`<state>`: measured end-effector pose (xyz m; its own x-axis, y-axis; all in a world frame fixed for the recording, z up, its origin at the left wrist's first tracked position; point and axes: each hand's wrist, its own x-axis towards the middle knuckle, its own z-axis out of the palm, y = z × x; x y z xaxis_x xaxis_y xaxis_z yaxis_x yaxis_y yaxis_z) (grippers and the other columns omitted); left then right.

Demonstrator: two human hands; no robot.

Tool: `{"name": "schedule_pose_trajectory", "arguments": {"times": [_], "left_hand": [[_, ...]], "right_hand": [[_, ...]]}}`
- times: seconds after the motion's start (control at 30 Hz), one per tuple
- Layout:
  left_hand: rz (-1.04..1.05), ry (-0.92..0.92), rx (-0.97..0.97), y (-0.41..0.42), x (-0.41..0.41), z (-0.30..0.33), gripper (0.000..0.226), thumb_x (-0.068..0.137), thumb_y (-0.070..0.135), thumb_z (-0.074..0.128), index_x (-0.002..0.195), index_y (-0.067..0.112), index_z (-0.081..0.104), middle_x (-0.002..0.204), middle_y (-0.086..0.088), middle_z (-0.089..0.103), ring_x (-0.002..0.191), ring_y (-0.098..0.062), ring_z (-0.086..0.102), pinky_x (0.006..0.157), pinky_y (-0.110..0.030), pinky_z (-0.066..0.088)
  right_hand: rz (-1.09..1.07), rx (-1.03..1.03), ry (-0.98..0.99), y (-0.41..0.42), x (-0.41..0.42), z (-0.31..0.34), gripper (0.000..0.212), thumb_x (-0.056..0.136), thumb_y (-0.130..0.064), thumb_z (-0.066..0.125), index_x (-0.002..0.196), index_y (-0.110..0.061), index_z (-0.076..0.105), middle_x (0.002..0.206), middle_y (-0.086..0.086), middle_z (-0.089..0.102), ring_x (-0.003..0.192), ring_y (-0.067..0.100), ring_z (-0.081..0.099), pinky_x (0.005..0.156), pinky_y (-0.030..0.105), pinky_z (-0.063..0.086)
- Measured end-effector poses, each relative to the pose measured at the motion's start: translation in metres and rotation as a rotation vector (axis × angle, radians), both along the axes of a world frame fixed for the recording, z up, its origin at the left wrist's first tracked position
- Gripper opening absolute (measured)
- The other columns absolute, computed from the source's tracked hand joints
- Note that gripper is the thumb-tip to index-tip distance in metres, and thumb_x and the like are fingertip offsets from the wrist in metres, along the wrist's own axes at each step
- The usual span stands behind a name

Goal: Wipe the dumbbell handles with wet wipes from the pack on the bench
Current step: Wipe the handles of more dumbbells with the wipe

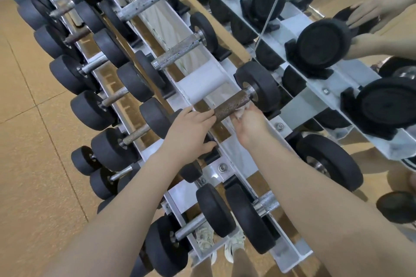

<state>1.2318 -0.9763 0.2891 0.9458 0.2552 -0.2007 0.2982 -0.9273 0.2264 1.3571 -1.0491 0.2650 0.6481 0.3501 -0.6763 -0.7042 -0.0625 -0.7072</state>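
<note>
A black dumbbell lies across the middle tier of the white rack, its dark knurled handle (231, 104) running up to the right toward its black end weight (261, 85). My right hand (249, 125) presses a crumpled white wet wipe (242, 111) against the handle's right end, close to that weight. My left hand (191, 129) rests on the dumbbell's left end, fingers laid over the weight there and touching the handle's left tip. The wipe pack and the bench are not in view.
The white rack (202, 83) holds several more black dumbbells on three tiers. A mirror behind the top tier reflects hands (373, 13). Tan rubber floor tiles (27, 141) lie to the left. My shoes (234, 245) show below the rack.
</note>
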Motion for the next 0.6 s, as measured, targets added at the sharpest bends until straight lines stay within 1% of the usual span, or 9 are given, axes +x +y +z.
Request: {"name": "schedule_pose_trajectory", "arguments": {"times": [0.07,0.17,0.27,0.33,0.37,0.43,0.5,0.53,0.6], "left_hand": [[0.005,-0.016,-0.005,0.0,0.0,0.0,0.058,0.089,0.039,0.053,0.14,0.016,0.039,0.15,0.003,0.033,0.127,-0.018,0.04,0.112,-0.028,0.011],[0.012,-0.034,-0.026,0.0,-0.001,0.001,0.051,0.087,0.035,0.056,0.131,0.011,0.049,0.145,0.0,0.041,0.12,-0.022,0.045,0.109,-0.028,0.014],[0.01,-0.01,-0.024,0.0,-0.001,0.001,0.054,0.089,0.04,0.053,0.135,0.012,0.046,0.15,0.002,0.033,0.122,-0.02,0.042,0.11,-0.027,0.012],[0.014,-0.01,-0.028,0.001,-0.002,0.0,0.056,0.089,0.042,0.053,0.136,0.012,0.044,0.151,0.001,0.031,0.124,-0.019,0.039,0.109,-0.027,0.014],[0.028,-0.019,-0.043,0.002,-0.002,-0.001,0.057,0.089,0.042,0.054,0.136,0.012,0.044,0.151,0.0,0.032,0.125,-0.019,0.038,0.109,-0.027,0.015],[0.054,-0.041,-0.072,0.003,-0.003,0.0,0.059,0.088,0.041,0.056,0.137,0.01,0.043,0.15,-0.001,0.032,0.13,-0.019,0.033,0.111,-0.027,0.014],[0.061,-0.047,-0.077,0.003,-0.004,-0.001,0.059,0.087,0.041,0.057,0.136,0.009,0.044,0.15,-0.001,0.031,0.131,-0.019,0.03,0.113,-0.028,0.011],[0.067,-0.047,-0.076,0.003,-0.005,-0.002,0.059,0.087,0.041,0.057,0.135,0.009,0.045,0.15,-0.001,0.032,0.131,-0.019,0.03,0.113,-0.028,0.011],[0.09,-0.058,-0.088,0.003,-0.004,-0.002,0.062,0.085,0.042,0.06,0.134,0.007,0.045,0.148,-0.004,0.034,0.133,-0.02,0.029,0.114,-0.029,0.008]], "right_hand": [[0.17,-0.065,-0.04,-0.005,-0.013,-0.011,0.038,0.09,0.011,0.03,0.08,-0.014,0.057,0.082,0.006,0.06,0.082,0.02,0.056,0.089,0.034,0.048],[0.384,-0.1,-0.026,-0.012,-0.035,-0.013,0.037,0.09,0.009,0.03,0.075,-0.013,0.056,0.067,0.006,0.055,0.058,0.014,0.052,0.06,0.025,0.045],[0.225,-0.033,0.129,-0.015,-0.018,-0.008,0.031,0.092,0.013,0.028,0.083,0.001,0.055,0.07,0.011,0.046,0.048,0.01,0.053,0.041,0.014,0.04],[0.013,0.019,0.172,-0.014,0.005,-0.005,0.03,0.096,0.011,0.025,0.114,0.012,0.049,0.08,0.013,0.046,0.061,0.002,0.061,0.049,0.008,0.046],[-0.087,0.054,0.165,-0.014,0.013,-0.006,0.034,0.097,0.008,0.025,0.127,0.012,0.04,0.095,0.015,0.052,0.083,0.004,0.064,0.063,0.009,0.051],[-0.204,0.052,0.149,-0.013,0.02,-0.004,0.032,0.097,0.007,0.025,0.12,0.004,0.048,0.116,0.016,0.055,0.118,0.023,0.053,0.097,0.025,0.046],[-0.14,0.088,0.082,-0.006,0.011,-0.006,0.035,0.097,0.007,0.024,0.096,-0.007,0.055,0.104,0.013,0.059,0.11,0.026,0.055,0.107,0.036,0.038],[-0.083,0.086,0.074,-0.004,0.004,-0.003,0.039,0.096,0.009,0.022,0.096,-0.009,0.056,0.106,0.014,0.06,0.106,0.028,0.056,0.106,0.038,0.039],[0.067,-0.001,0.004,0.002,-0.008,-0.008,0.038,0.094,0.011,0.026,0.12,-0.001,0.051,0.128,0.024,0.052,0.119,0.037,0.051,0.105,0.041,0.04]]}}
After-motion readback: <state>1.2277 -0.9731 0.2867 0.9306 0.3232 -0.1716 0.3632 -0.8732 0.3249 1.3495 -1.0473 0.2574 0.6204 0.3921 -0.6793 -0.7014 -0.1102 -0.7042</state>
